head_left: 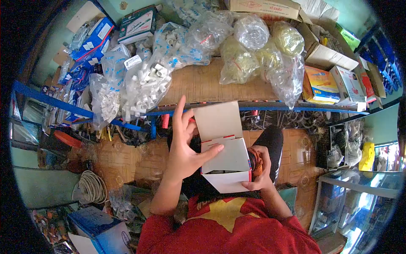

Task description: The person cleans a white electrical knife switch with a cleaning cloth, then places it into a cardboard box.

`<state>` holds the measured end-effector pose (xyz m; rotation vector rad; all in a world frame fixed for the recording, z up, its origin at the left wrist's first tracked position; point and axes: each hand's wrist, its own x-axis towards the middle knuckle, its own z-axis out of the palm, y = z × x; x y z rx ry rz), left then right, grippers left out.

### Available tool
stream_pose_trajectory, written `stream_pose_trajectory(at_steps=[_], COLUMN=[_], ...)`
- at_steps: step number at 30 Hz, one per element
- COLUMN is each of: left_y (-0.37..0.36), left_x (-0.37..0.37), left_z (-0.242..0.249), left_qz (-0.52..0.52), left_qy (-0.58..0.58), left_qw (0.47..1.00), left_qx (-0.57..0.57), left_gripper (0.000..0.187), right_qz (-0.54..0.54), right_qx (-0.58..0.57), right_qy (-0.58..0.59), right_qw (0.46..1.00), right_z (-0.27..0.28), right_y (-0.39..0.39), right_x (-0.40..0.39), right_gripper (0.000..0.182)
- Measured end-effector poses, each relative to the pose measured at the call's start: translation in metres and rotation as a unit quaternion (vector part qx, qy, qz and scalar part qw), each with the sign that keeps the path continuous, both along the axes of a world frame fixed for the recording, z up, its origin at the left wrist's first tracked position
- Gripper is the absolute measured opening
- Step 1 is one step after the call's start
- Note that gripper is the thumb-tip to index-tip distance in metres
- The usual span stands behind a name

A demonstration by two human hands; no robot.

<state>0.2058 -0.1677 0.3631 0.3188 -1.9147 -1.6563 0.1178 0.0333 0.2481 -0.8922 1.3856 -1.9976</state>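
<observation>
Box [224,156] flap hides contents; right hand [258,175] partly behind it.

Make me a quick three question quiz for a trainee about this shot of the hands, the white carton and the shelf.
1. True or false: the lid flap of the white carton is folded shut.
2. Which hand supports the carton at its lower right corner? A) left hand B) right hand
3. Fill in: the clear bags on the wooden shelf, to the left above the carton, hold white ____ fittings.

Key
1. False: the flap stands open above the box.
2. B; the left hand's thumb rests on the carton's top panel, its fingers by the flap.
3. Pipe.
</observation>
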Motion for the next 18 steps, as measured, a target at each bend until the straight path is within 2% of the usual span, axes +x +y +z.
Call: stream_pose_trajectory(at_steps=[2,3,4,6,7,10,11,18], left_y=[0.003,0.004,0.002,-0.012,-0.007,-0.009,-0.005,0.003], left_x=[0.003,0.013,0.014,0.016,0.016,0.015,0.014,0.01], left_z=[0.004,0.011,0.006,0.014,0.021,0.011,0.013,0.012], left_qz=[-0.003,-0.026,-0.04,-0.1,-0.111,-0.137,-0.118,-0.072], left_qy=[0.036,0.005,0.032,0.014,-0.014,-0.01,-0.021,-0.036], left_qw=[0.999,0.995,0.998,0.969,0.975,0.949,0.953,0.952], left_qx=[0.038,0.094,0.027,-0.224,-0.192,-0.282,-0.277,-0.295], left_gripper=[0.109,0.105,0.086,0.059,0.04,0.033,0.028,0.026], right_qz=[-0.009,-0.014,-0.018,-0.026,-0.026,-0.025,-0.024,-0.021], right_qx=[0.001,0.001,-0.001,-0.005,-0.013,-0.015,-0.013,0.004], right_qy=[-0.006,-0.009,-0.019,-0.039,-0.048,-0.047,-0.049,-0.033], right_qw=[1.0,1.0,1.0,0.999,0.998,0.998,0.998,0.999], right_z=[-0.007,-0.009,-0.009,-0.005,-0.004,-0.002,-0.002,-0.005], right_y=[0.001,0.001,0.0,-0.001,-0.002,-0.002,-0.002,0.0], right_x=[-0.003,-0.003,-0.003,-0.004,-0.004,-0.006,-0.005,-0.006], right_gripper=[0.091,0.091,0.091,0.091,0.091,0.09,0.09,0.088])
